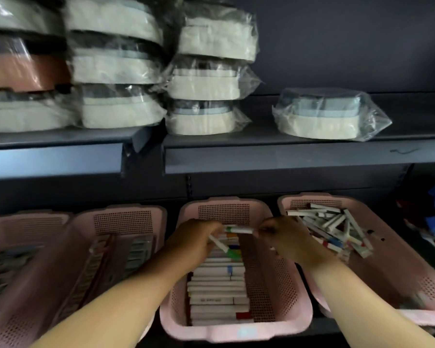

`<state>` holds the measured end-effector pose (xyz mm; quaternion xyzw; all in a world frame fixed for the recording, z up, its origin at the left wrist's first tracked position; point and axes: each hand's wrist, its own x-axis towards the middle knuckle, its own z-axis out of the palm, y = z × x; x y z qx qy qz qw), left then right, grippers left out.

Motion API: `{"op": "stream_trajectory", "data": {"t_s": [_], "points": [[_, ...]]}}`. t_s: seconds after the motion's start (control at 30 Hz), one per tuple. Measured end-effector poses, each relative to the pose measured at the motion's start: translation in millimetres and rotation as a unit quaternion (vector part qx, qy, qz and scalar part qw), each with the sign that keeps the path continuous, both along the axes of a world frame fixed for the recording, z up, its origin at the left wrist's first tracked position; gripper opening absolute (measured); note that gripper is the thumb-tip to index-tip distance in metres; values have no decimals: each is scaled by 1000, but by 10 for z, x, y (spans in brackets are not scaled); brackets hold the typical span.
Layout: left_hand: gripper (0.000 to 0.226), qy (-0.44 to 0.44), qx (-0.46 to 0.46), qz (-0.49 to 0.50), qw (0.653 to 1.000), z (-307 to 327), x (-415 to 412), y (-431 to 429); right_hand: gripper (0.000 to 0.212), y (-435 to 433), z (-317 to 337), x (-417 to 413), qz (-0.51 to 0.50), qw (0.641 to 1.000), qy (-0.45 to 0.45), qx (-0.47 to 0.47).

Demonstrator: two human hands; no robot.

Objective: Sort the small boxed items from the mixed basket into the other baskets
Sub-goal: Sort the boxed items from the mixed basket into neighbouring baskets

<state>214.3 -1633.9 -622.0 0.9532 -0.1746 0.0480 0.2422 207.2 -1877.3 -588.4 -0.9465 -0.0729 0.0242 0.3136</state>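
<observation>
A green-tipped box (239,230) hangs over the far end of the middle basket (236,334), long axis crosswise, parallel to the row of boxes (217,292) packed below; the right hand (284,238) pinches its right end; the left hand (194,241), just as near, grips a second box (221,246), tilted; the mixed basket (387,272) stands just right of the middle basket; wrapped packs (329,114) sit on the shelf (286,156) above.

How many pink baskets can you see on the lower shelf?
4 pink baskets: far-left basket, second basket, middle basket, right basket. Others may lie out of view.
</observation>
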Motion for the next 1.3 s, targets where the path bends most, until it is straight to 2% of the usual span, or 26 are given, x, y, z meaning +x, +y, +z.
{"op": "stream_trajectory", "data": {"t_s": [0.1,0.37,0.43,0.53,0.6,0.67,0.77,0.87,0.97,1.03,1.1,1.2,1.3], "points": [[18,3,81,-3,997,-23,5,83,28,23,-22,3,-7,1000,-7,2],[29,31,166,-60,984,-100,-90,83,19,8,-91,5,-6,998,6,59],[29,30,158,-58,985,-80,-97,101,18,19,-85,-3,-5,997,14,76],[21,34,71,-24,997,-44,-77,90,13,41,-65,-28,-1,991,39,129],[20,59,-32,-7,998,-39,-36,35,12,70,-68,-52,8,978,74,193],[22,93,-148,-9,984,-38,6,-43,15,116,-63,-77,20,972,76,219],[11,106,-288,-3,952,-3,52,-160,15,237,-83,-107,40,975,69,205],[15,87,-328,29,940,62,54,-247,10,356,-165,-85,49,983,82,155],[18,47,-274,38,960,104,83,-294,7,367,-251,-28,60,996,43,46],[14,13,-191,38,981,90,159,-251,9,294,-202,-39,43,998,24,35],[17,11,-69,17,997,30,248,-163,17,190,-168,-38,21,999,19,40],[26,45,97,3,994,-70,356,-67,22,54,-159,-33,-1,999,17,42],[30,88,147,7,985,-126,393,-65,24,-18,-184,-38,4,1000,6,18]]}}
